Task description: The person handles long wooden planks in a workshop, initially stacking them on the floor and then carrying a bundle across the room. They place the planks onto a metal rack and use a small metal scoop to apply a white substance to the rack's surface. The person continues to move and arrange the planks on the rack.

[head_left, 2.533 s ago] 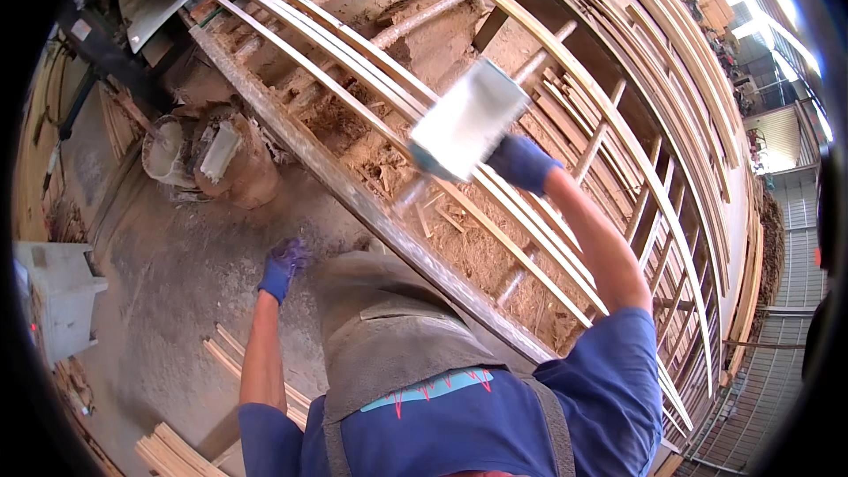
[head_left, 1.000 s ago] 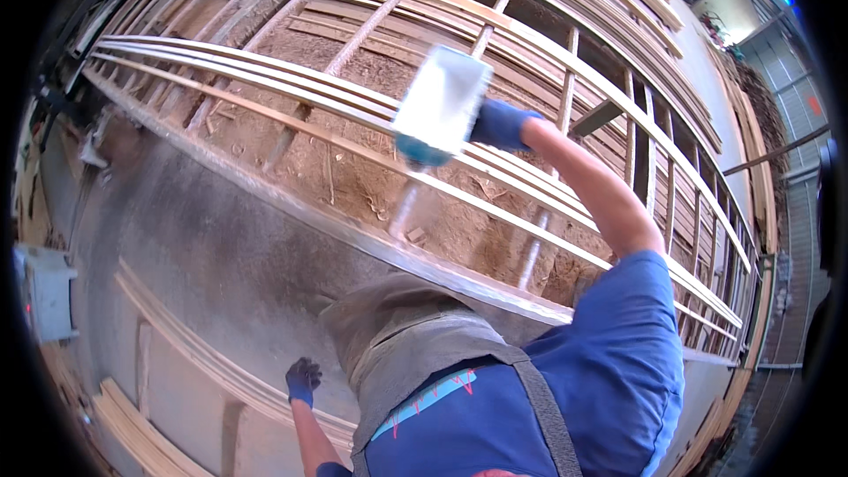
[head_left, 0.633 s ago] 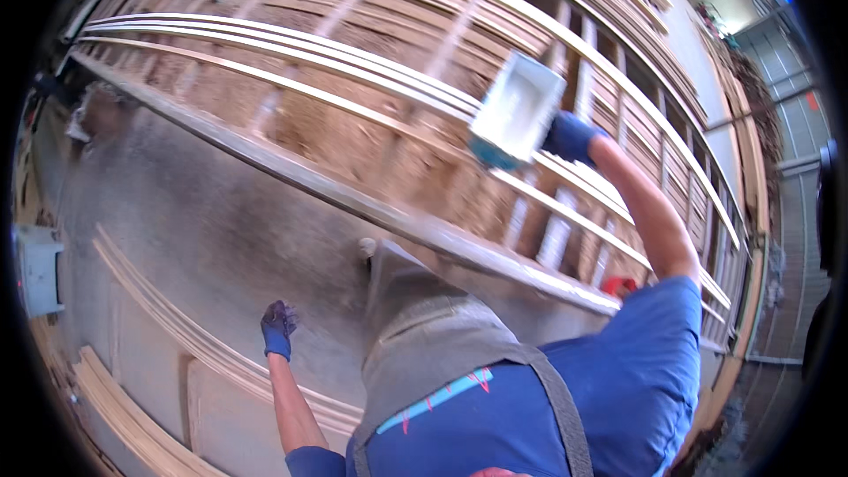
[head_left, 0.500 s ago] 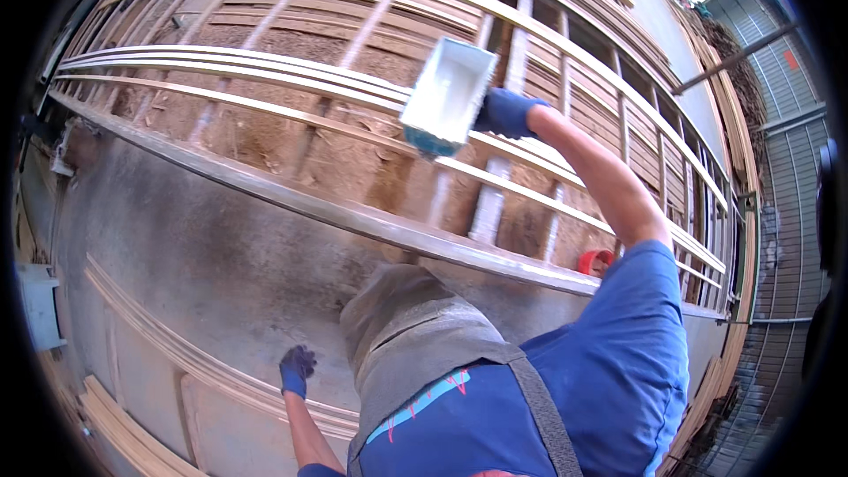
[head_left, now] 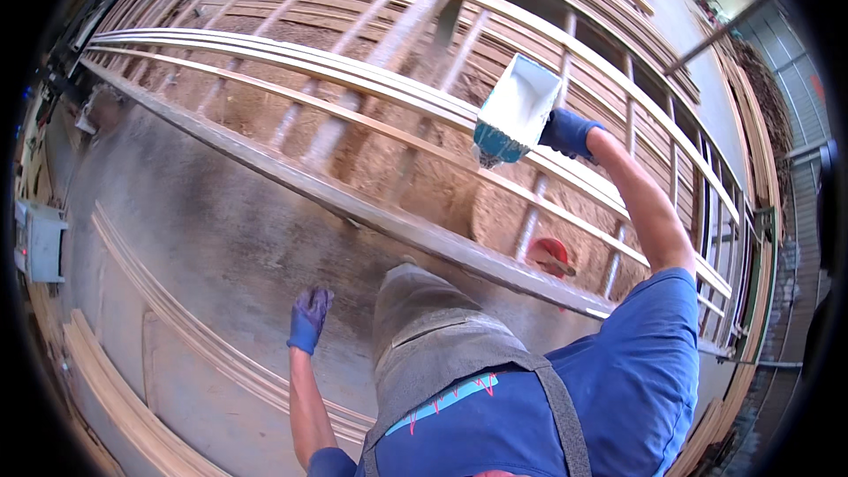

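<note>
A teal-sided, white-lined box container [head_left: 519, 106] hangs over pale wooden strips [head_left: 424, 102] on a barred rack [head_left: 424, 234], gripped at one side by a gloved right hand [head_left: 570, 133]. The left hand [head_left: 310, 314] hangs well apart, nothing visible in it; how tightly it closes cannot be told. A slipping one-sided grip could drop the container into the sawdust [head_left: 415, 190]. The right fingertips are hidden; whether the container holds anything is unclear, as is the red object [head_left: 551, 252] beyond the rail.

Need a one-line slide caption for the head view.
Gloved right hand holds an open teal-and-white box over long wooden strips; the gloved left hand hangs empty.
</note>
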Motion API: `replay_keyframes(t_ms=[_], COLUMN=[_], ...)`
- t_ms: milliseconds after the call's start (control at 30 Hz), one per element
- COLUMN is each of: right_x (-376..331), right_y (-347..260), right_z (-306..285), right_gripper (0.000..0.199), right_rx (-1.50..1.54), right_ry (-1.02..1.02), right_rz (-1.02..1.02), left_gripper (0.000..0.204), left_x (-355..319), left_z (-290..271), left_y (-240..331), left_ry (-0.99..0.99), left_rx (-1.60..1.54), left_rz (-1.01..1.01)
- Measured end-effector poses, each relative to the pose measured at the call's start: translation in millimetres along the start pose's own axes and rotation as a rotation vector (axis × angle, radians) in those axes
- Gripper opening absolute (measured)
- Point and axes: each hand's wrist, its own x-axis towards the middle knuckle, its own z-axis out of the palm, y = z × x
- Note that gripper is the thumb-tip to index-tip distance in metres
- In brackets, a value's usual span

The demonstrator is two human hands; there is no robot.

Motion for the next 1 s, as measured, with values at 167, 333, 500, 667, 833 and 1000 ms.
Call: replay_keyframes(t_ms=[167,333,500,667,833,1000], right_x=[-24,-81,-108,-180,-273,-336], right_y=[126,163,318,520,740,927], right_z=[-13,-37,-41,-58,-77,-98], right_gripper=[0.013,0.036,0.036,0.022,0.031,0.039], right_rx=[0.048,-0.126,-0.415,-0.291,-0.240,-0.244], right_ry=[-0.078,0.003,0.119,0.177,0.203,0.086], right_rz=[-0.125,-0.101,-0.388,-0.478,-0.460,-0.181], left_gripper=[0.025,0.028,0.023,0.024,0.023,0.022], left_x=[-60,-158,-274,-360,-380,-402], left_z=[148,220,298,450,585,688], left_y=[48,1,-157,-170,-110,-114], left_ry=[0.003,-0.074,0.208,0.214,-0.118,-0.120], left_rx=[0.009,0.286,-0.008,-0.348,0.110,-0.001], left_rz=[0.088,0.135,-0.319,-0.631,-0.363,-0.167])
